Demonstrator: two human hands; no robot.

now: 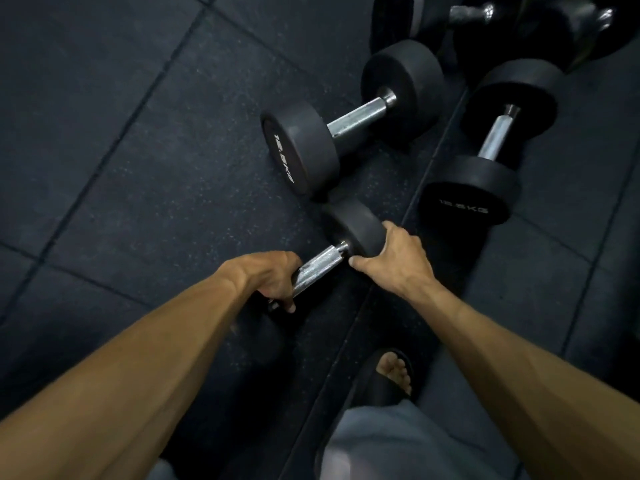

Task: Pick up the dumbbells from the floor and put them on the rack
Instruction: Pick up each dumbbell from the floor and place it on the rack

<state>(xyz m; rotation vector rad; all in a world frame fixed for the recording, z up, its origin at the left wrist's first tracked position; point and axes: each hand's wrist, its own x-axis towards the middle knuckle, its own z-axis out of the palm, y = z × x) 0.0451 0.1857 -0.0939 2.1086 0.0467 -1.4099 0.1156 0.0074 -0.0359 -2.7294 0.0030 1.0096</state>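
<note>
left hand (273, 278): fingers wrapped round the near end of the knurled handle (317, 268) of the near dumbbell (353, 233); firm grip, thumb tip showing underneath.
right hand (394, 258): curled over the far rubber head of the same dumbbell, thumb at the handle side, fingers over the top edge. Gripping the head, not the bar.
near dumbbell: low over the floor (138, 168), angled up and right; its near head is hidden under the left forearm. Can't tell if it has left the floor or still rests on it.
foot (393, 372): in a dark slide, nearer than the near dumbbell and slightly to its right, close to a dark seam in the floor.
second dumbbell (349, 119): just beyond the near dumbbell, lying on the floor, marked 12.5KG; its near head sits almost against the gripped head.
reflected dumbbell (498, 140): right of the near dumbbell and farther off; looks like a mirror image of the second one, text reversed.
more weights (519, 26): well beyond the near dumbbell, top edge, blurred.
rack: not visible.
progress: early. One dumbbell in hand at best, none seen racked; at least the second one left to fetch.
</note>
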